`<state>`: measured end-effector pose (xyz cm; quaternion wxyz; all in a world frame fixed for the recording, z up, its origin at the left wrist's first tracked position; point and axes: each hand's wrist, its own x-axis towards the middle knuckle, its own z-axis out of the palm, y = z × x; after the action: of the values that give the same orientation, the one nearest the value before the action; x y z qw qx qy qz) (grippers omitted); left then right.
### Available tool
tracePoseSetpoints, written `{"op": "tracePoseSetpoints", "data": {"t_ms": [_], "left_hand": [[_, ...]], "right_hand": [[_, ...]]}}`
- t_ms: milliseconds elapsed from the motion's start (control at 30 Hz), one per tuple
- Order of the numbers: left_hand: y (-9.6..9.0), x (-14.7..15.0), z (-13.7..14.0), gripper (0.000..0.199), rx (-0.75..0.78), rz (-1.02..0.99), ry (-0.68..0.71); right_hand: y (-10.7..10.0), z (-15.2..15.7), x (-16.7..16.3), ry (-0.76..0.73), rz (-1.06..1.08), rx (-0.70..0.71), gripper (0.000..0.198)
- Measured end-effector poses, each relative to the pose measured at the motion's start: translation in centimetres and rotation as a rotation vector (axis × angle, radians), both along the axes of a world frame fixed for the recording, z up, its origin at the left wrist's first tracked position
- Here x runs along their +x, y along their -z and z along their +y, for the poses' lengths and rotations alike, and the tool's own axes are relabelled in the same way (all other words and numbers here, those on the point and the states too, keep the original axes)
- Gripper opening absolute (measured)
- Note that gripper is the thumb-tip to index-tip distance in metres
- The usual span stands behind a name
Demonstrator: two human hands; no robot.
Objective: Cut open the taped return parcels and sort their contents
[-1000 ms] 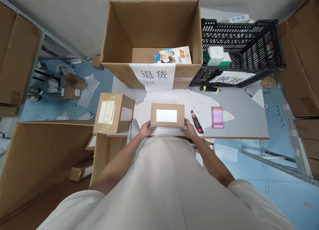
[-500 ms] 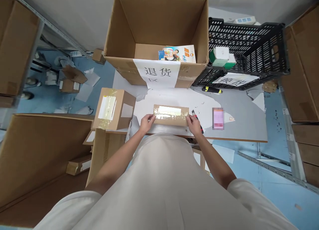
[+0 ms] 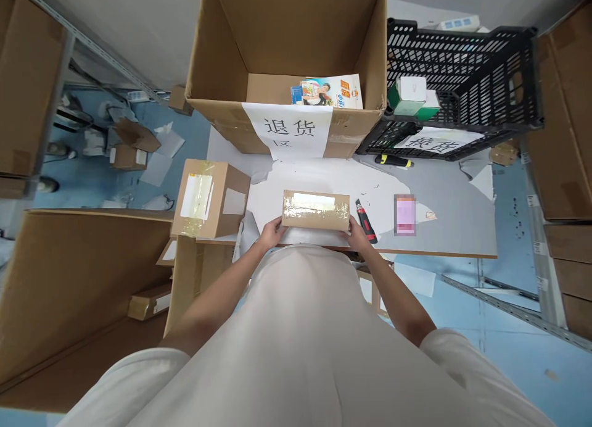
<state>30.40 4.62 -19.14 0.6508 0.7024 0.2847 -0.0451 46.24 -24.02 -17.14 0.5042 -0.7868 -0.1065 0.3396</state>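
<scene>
A small taped cardboard box [image 3: 316, 220] with a white label on top is held between both hands near the table's front edge. My left hand [image 3: 272, 233] grips its left end, fingers closed at the lower corner. At the opposite end, my right hand [image 3: 357, 234] is closed on the lower right corner, its fingertips partly hidden by the box. Just right of that hand lies a red and black utility knife [image 3: 366, 222] on the white tabletop [image 3: 333, 175].
A large open carton [image 3: 222, 128] with a printed sign stands behind, beside a black plastic crate [image 3: 467, 100]. Left is a taped parcel [image 3: 198, 198]; below it a big open box [image 3: 83, 279]. A blurred pink item [image 3: 406, 215] and a yellow-black cutter [image 3: 393, 161] lie right.
The small box has tilted, showing more of its front side, and my hands have shifted lower on its ends. The utility knife is now more fully visible. The view has moved slightly.
</scene>
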Motion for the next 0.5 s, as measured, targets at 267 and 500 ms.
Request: {"op": "tracePoseSetpoints", "data": {"t_ms": [267,500], "left_hand": [[-2.9,2.9,1.1,0.048,0.226,-0.002,-0.030],[-1.7,4.8,1.1,0.045,0.200,0.047,-0.087]], "right_hand": [[-1.8,0.9,2.3,-0.026,-0.221,-0.124,0.038],[-1.1,2.4,3.4,-0.041,-0.261,-0.266,0.045]]}}
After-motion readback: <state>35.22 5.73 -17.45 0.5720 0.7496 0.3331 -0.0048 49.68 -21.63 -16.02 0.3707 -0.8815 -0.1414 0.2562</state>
